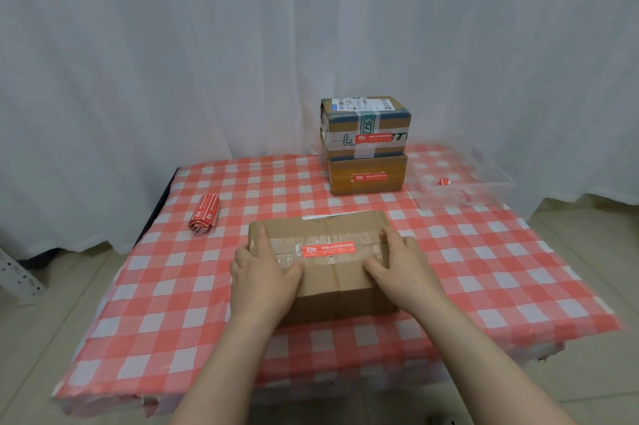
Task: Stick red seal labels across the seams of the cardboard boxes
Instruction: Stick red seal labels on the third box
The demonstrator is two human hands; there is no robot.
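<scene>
Now our left hand [262,272] and right hand [397,265] grasp the near box [332,282] by its two ends, fingers wrapped over the far top corners and thumbs lying on the lid. The box sits flat on the tabletop [173,303], close to its front edge. A red seal label [327,249] lies on the clear-taped band along the top, midway between our hands and touched by neither.

We judge this box to be sealed and ready to be set aside. To do that well, we keep the pressure even at both ends and lift level. Our thumbs should stay off the label, whose edges may cling poorly to the glossy tape. A firm rub along its length first would be wise.

Farther back, the upper box [366,116] rests on the lower box [366,189], each showing a red label on its front face. The roll of labels [204,214] lies well to the left. A clear tray [484,192] stands at the right, with a small red scrap [443,181] in it. Behind everything hangs a white curtain [173,44].
</scene>
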